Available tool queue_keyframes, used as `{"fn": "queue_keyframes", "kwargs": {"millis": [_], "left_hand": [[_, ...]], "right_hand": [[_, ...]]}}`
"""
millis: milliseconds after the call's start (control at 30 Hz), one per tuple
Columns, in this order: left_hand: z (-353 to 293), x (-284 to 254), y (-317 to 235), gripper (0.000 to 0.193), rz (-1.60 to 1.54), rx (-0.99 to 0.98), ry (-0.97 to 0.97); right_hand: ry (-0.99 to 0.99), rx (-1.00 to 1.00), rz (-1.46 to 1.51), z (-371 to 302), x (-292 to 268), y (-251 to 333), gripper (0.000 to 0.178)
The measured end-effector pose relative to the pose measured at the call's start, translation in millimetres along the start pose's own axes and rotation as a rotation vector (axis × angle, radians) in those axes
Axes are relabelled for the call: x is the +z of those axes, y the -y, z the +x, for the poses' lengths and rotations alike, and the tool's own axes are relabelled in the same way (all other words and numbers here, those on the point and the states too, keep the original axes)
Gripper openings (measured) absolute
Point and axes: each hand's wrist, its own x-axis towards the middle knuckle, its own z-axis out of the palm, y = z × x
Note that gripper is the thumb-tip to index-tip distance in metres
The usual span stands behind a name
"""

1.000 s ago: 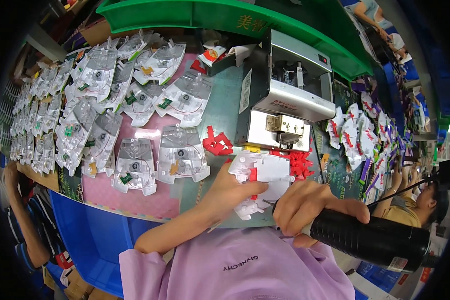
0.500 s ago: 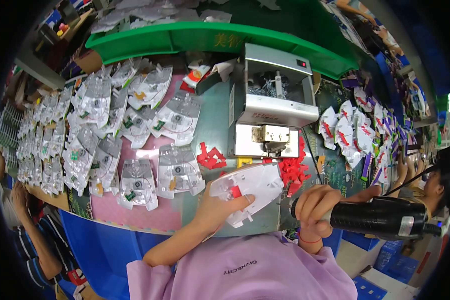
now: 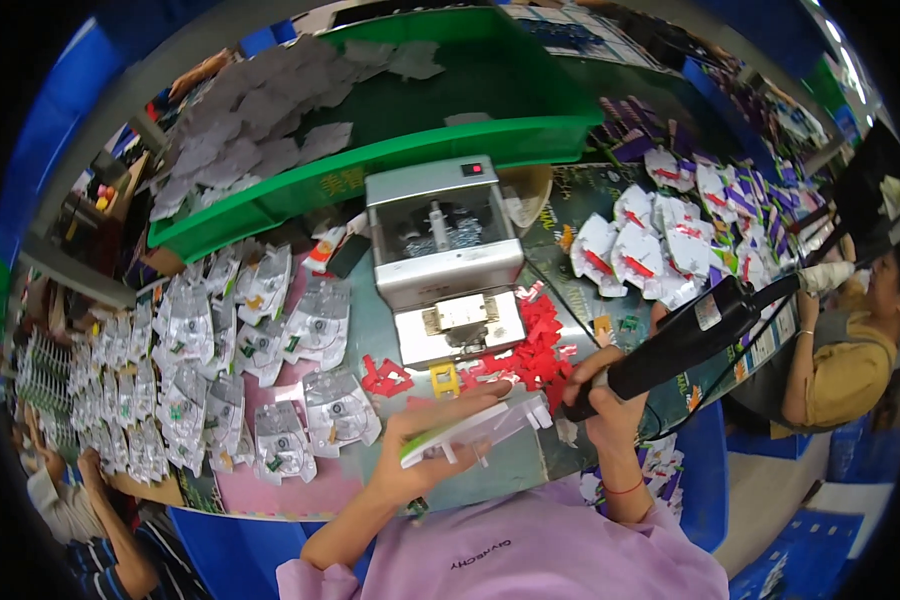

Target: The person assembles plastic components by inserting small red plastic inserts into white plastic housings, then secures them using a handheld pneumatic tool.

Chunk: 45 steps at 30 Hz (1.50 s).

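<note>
My left hand (image 3: 398, 462) grips a white plastic housing (image 3: 495, 424) with a green edge, tilted so that it shows nearly side-on. A small green circuit board (image 3: 417, 507) hangs below that hand. In my right hand (image 3: 613, 405) is a black electric screwdriver (image 3: 682, 345), its cable end up to the right and its front end low, close to the housing's right end. The bit cannot be made out. Red plastic pieces (image 3: 538, 345) lie heaped just beyond the housing, with a smaller red pile (image 3: 386, 378) to the left.
A silver screw feeder (image 3: 448, 265) stands ahead, before a green bin (image 3: 370, 180) of grey-white sheets. Rows of clear-and-white housings (image 3: 185, 320) cover the left; housings with red parts (image 3: 660, 245) lie right. A co-worker (image 3: 820, 375) sits at right.
The housing has turned from showing its broad white face to nearly edge-on. The screwdriver has swung from level to slanted, its front end closer to the housing. The whole view has shifted.
</note>
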Motion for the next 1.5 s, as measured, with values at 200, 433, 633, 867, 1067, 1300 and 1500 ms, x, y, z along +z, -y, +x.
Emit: {"fn": "queue_keyframes", "kwargs": {"millis": [200, 433, 633, 867, 1067, 1300, 1500], "left_hand": [[13.5, 24.2, -6.7, 0.045, 0.27, -0.053, 0.146], [36.2, 45.4, -7.4, 0.038, 0.019, -0.336, -0.135], [111.5, 71.6, 3.9, 0.042, -0.325, -0.389, -0.191], [234.2, 128.0, 56.7, 0.036, -0.425, -0.223, -0.086], [249.6, 135.6, 77.4, 0.045, -0.276, -0.199, -0.169], [134.5, 53.0, 10.7, 0.031, 0.171, -0.021, 0.208], [22.5, -7.3, -13.6, 0.033, 0.015, -0.19, 0.028]], "right_hand": [[0.327, -0.049, -0.199, 0.2, -5.2, 3.8, 0.099], [-0.083, -0.042, -0.074, -9.2, -20.0, 10.5, 0.09], [-0.234, 0.009, 0.067, -22.6, -40.3, -0.5, 0.085], [-0.237, 0.064, -0.022, -17.0, -45.4, -10.4, 0.083], [-0.242, 0.018, -0.063, -19.1, -49.9, -13.4, 0.081], [-0.332, 0.08, -0.208, -8.7, -62.5, -15.3, 0.022], [-0.357, -0.028, -0.215, -10.2, -57.1, -9.7, 0.035]]}}
